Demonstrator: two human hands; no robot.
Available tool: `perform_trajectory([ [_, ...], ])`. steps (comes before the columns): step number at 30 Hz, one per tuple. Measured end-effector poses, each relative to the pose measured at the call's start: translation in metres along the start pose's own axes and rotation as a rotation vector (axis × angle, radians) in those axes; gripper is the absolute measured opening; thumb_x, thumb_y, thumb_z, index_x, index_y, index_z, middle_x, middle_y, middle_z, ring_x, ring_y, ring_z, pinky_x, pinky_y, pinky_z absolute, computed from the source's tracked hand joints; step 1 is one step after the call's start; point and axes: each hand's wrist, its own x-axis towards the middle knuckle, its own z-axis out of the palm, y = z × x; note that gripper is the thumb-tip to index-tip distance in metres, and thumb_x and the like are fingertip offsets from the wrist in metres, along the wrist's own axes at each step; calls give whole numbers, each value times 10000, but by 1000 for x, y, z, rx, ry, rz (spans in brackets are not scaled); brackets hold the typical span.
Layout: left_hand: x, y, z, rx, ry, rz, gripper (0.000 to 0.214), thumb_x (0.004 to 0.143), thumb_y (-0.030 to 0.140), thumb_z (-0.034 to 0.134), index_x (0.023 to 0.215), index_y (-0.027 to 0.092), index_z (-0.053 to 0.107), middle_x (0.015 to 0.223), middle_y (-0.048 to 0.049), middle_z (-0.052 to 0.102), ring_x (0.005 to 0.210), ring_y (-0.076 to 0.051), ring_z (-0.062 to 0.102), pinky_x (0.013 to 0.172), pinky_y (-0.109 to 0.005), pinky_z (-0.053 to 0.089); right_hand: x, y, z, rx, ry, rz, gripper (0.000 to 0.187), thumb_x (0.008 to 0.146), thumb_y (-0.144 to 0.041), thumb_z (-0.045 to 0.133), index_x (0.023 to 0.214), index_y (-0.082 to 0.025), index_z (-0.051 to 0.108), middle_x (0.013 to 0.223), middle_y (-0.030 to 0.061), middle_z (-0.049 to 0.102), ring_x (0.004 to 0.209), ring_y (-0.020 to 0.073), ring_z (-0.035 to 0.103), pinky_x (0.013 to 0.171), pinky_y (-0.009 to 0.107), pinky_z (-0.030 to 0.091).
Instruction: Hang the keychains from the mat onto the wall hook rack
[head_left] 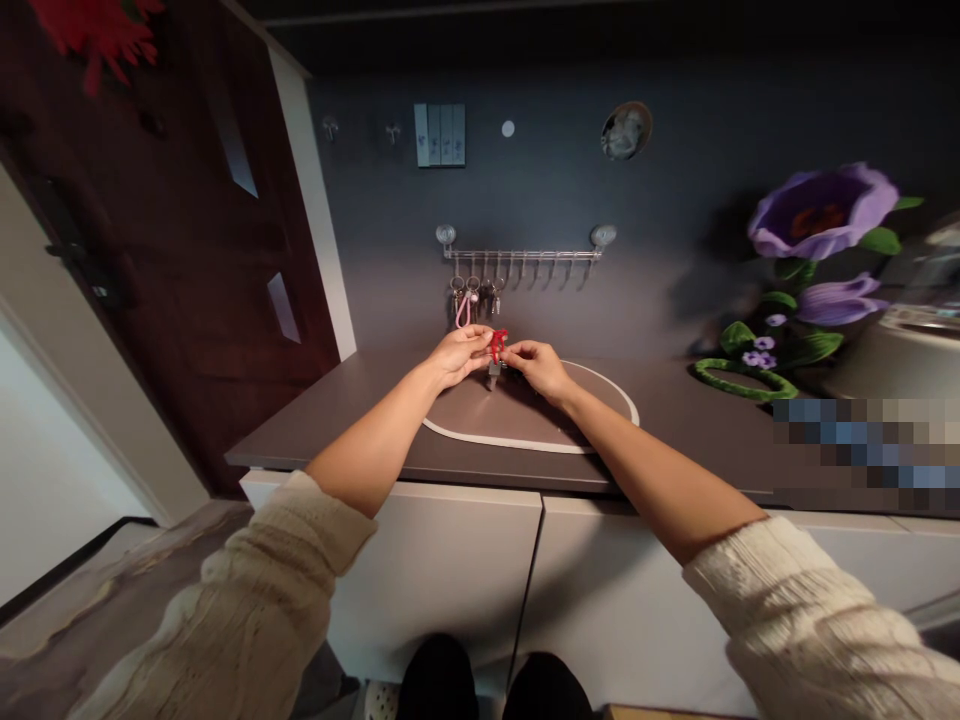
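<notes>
My left hand (459, 354) and my right hand (535, 366) meet above a brown oval mat (600, 400) with a white rim on the cabinet top. Both pinch a small bunch of keys with a red strap (497, 346); a key hangs down between them. On the wall just behind, a metal hook rail (523, 256) carries more keys with a pink loop (463, 308) at its left end.
A dark wooden door (172, 220) stands at the left. Purple artificial flowers (821, 260) with green leaves stand at the right of the brown countertop (337, 420). White cabinet doors (450, 570) are below. A switch panel (439, 134) is on the grey wall.
</notes>
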Motion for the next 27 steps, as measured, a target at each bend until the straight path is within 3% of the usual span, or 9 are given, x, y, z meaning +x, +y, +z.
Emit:
perform_trajectory([
  [7, 2, -1, 0, -54, 42, 24, 57, 766, 84, 560, 810, 118, 574, 783, -44, 649, 759, -108, 616, 904, -386, 416, -2, -13, -5, 108, 60, -37, 247, 621, -371, 654, 739, -155, 640, 734, 19, 647, 695, 125, 554, 735, 275, 410],
  [15, -2, -3, 6, 15, 53, -72, 62, 779, 90, 536, 781, 139, 573, 737, -13, 644, 743, -83, 602, 926, -356, 384, 1, -17, -9, 261, 103, -68, 247, 631, -385, 663, 750, -170, 634, 775, 6, 645, 742, 125, 560, 781, 277, 406],
  [23, -3, -11, 9, 83, -87, -102, 113, 686, 160, 664, 769, 135, 593, 775, -28, 637, 746, -105, 591, 899, -367, 393, 0, -20, -5, 558, 28, -18, 243, 615, -352, 703, 757, -187, 597, 830, 12, 669, 735, 120, 591, 772, 279, 436],
  [27, -2, -13, 8, 91, -130, -93, 171, 662, 191, 692, 785, 139, 586, 806, -37, 633, 772, -120, 597, 891, -387, 398, -4, -26, -2, 665, 23, 29, 260, 610, -345, 713, 758, -201, 556, 763, 0, 675, 704, 120, 609, 721, 262, 455],
])
